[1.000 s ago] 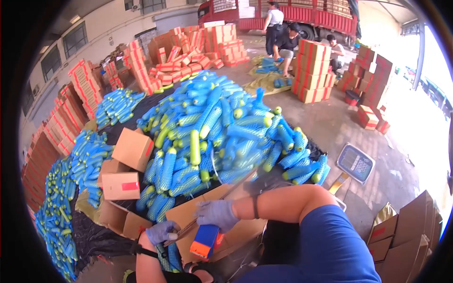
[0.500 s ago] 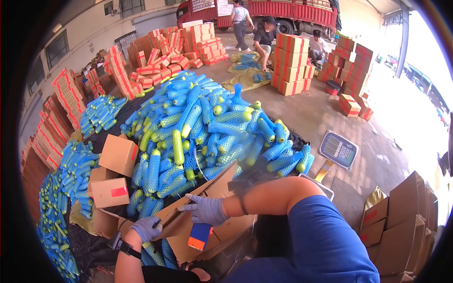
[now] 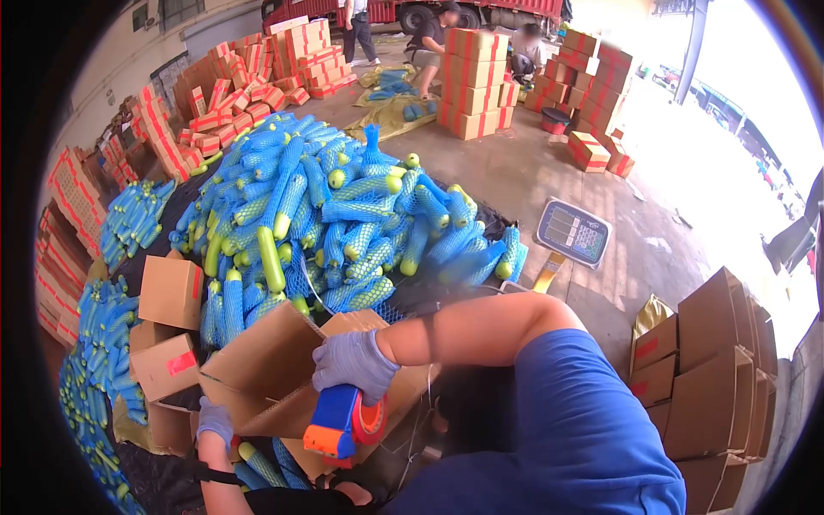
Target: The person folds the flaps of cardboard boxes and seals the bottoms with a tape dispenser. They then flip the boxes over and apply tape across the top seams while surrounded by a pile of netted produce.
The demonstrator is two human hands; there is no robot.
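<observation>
A cardboard box (image 3: 257, 365) with its flaps up stands low in front of me. My right hand (image 3: 354, 367), in a grey glove, is closed around a blue and orange tape dispenser (image 3: 333, 421) with a red tape roll, over the box's near right side. At the left side of the box, my gloved left hand (image 3: 215, 421) grips the cardboard; some of its fingers are hidden behind it. Just beyond lies a large heap of long green gourds (image 3: 270, 257) in blue foam nets. A few more netted gourds (image 3: 262, 463) show below the box.
A scale display (image 3: 573, 232) stands right of the heap. Unsealed boxes (image 3: 708, 403) are stacked at the right, and other boxes (image 3: 170, 290) sit at the left. Taped cartons (image 3: 472, 81) rise further back, near people (image 3: 427, 43) and a red truck (image 3: 403, 13).
My view has shifted right and down. The box has tilted and opened toward me, and my right hand has turned, bringing the tape dispenser and its red roll into fuller view.
</observation>
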